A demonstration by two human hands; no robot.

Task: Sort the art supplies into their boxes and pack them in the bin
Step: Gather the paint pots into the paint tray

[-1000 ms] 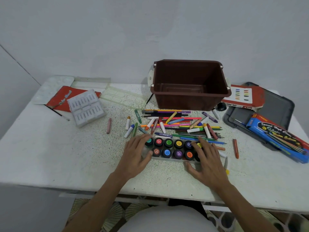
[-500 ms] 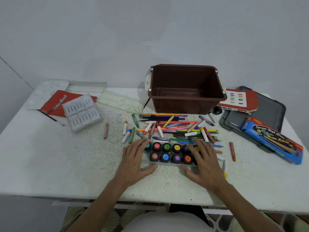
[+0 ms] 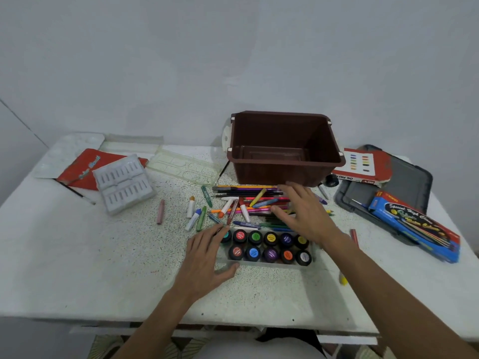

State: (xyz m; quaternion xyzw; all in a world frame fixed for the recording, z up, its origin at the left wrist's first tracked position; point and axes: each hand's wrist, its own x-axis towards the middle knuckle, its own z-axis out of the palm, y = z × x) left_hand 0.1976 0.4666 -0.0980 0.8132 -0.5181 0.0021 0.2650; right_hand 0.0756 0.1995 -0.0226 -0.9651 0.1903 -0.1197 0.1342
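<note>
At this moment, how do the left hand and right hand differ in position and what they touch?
The left hand lies on the left end of the paint pot tray; the right hand is off it, over the pencil pile. The left hand sits nearer the person; the right hand reaches farther, toward the brown bin. Both are open, holding nothing.

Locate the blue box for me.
Head view, far right of the table: the blue box lies partly on the gray tray, in front of the red pastel box.

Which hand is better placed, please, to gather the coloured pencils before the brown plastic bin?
Probably right: the right hand is open over the coloured pencils; the left hand touches the clear paint-pot tray.
</note>
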